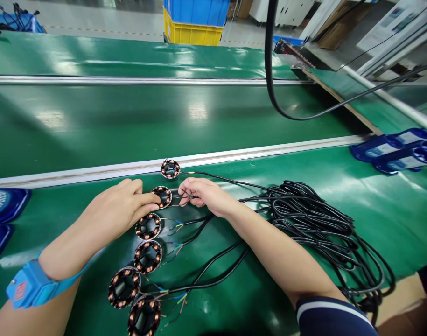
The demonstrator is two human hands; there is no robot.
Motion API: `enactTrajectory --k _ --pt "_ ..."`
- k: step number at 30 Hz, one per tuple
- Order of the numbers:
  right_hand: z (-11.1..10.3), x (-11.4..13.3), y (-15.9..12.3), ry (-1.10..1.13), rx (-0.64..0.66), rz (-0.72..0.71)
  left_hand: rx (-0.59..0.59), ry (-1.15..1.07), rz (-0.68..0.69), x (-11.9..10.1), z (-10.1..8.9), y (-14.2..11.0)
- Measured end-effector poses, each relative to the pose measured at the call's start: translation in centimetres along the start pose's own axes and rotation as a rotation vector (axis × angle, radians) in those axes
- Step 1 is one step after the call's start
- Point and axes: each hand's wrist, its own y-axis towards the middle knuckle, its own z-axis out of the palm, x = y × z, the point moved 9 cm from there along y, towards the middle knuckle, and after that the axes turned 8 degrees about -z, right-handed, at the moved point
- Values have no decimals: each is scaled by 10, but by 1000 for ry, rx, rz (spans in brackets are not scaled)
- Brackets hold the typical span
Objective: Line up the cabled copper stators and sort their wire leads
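Several round motor stators with copper windings lie in a rough column on the green bench. My left hand (129,205) grips the rim of one stator (164,197), second from the far end. Just right of it, my right hand (202,193) pinches the thin lead wires (180,198) that run between that stator and a black cable. Beyond both hands sits the farthest stator (170,169), its cable running right. Nearer to me are another stator (148,226) and more below it, with coloured wires (180,226) joined to black cables. My fingertips partly hide the wires.
A large coil of black cable (307,219) lies to the right. Blue plastic bins (398,151) stand at the right edge, and others (3,205) at the left. A thick black cable (269,60) hangs overhead. A white rail (213,156) borders the green conveyor belt (136,116).
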Motion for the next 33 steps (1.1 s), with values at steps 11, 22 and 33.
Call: enactTrajectory --k 11,22,33 --pt "-25 66 -20 -450 -140 -596 27 -226 -82 12 -4 1" --pt "-32 34 29 -427 -49 -264 21 43 21 13 8 56" --pt "-28 13 20 27 -182 -4 76 158 -97 13 7 42"
